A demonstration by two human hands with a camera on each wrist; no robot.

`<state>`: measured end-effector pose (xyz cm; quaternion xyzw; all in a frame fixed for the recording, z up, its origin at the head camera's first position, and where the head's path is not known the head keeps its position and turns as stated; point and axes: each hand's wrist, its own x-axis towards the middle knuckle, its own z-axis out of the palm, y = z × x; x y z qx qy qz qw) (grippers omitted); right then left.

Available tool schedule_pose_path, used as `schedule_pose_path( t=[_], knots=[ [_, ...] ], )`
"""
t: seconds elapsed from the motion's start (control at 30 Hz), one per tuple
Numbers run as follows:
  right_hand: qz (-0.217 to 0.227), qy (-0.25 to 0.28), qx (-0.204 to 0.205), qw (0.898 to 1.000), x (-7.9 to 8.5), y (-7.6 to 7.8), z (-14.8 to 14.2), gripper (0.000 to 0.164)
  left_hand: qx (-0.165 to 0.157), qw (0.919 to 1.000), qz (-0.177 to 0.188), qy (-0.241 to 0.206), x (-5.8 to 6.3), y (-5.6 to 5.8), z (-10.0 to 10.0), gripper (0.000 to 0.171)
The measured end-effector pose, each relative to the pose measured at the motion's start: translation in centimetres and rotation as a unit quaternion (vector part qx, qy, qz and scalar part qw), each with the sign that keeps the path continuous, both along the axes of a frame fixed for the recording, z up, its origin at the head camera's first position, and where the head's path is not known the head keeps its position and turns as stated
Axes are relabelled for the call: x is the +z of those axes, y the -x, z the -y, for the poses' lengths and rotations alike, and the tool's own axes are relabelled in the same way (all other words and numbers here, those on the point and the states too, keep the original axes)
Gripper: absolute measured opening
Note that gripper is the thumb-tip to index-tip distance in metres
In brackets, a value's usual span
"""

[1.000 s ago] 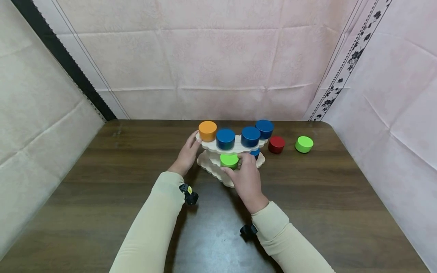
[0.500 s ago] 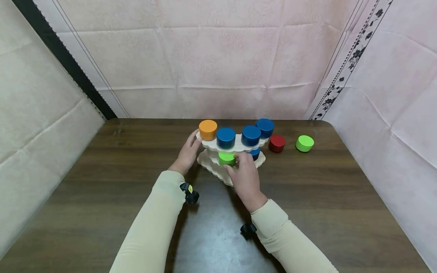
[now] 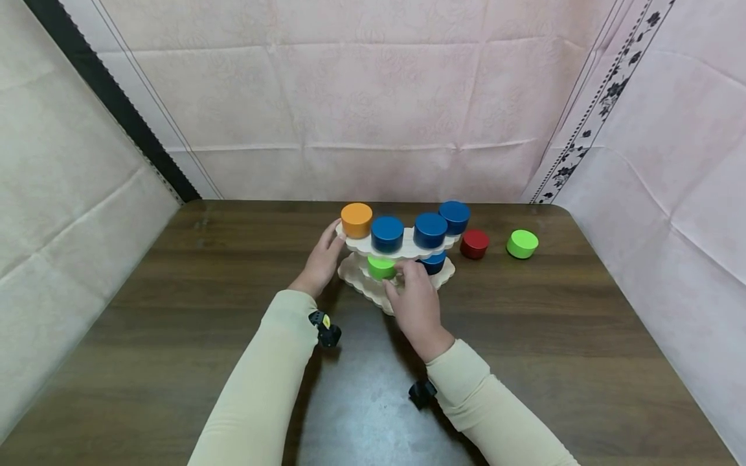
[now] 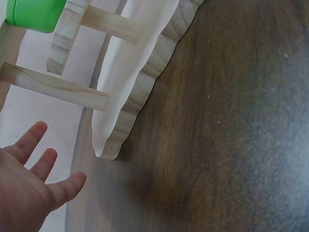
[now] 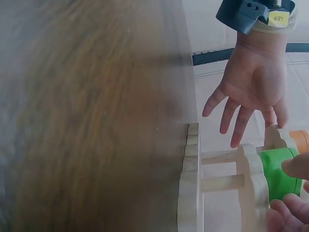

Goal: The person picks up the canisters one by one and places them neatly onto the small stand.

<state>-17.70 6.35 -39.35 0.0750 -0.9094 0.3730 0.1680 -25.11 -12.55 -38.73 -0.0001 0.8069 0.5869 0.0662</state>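
Note:
A pale wooden tiered stand (image 3: 355,275) with scalloped edges stands on the table. The left hand (image 3: 317,262) is at its left end; thumb and forefinger touch the upper tier's edge, the other fingers spread straight in the right wrist view. A green round, lidded container (image 3: 381,268) sits on a lower tier. At its right side the right hand (image 3: 416,304) touches it with fingertips, thumb and forefinger apart; in the right wrist view the thumb (image 5: 294,166) lies against the green container (image 5: 277,179). An orange container (image 3: 356,220) and blue containers (image 3: 387,233) stand on top.
Another blue container (image 3: 434,262) sits on a lower tier at the right, partly hidden. A red container (image 3: 474,244) and a second green container (image 3: 522,244) stand on the brown table (image 3: 583,362) to the right. White cloth (image 3: 373,116) hangs behind and at both sides.
The green container has slid left and back on its tier, the right hand's fingertips following while its thumb has come away from the front. The left hand stays at the stand's edge.

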Motion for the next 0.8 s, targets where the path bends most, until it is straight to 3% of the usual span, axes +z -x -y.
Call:
schedule_pose_path(
  t=[0.3,0.57,0.8],
  knots=[
    [-0.020,-0.014,0.026,0.999,0.9,-0.7,-1.4,0.039,-0.005,1.0000,-0.003,-0.006,0.0,0.0,0.1,0.059],
    [-0.086,-0.069,0.029,0.993,1.4,-1.2,-3.9,0.043,0.000,1.0000,0.004,0.003,0.0,0.1,0.1,0.059],
    [-0.103,-0.110,0.024,0.988,1.2,-0.7,-6.6,0.050,0.000,1.0000,0.006,0.007,0.0,0.1,0.1,0.059]
  ],
)
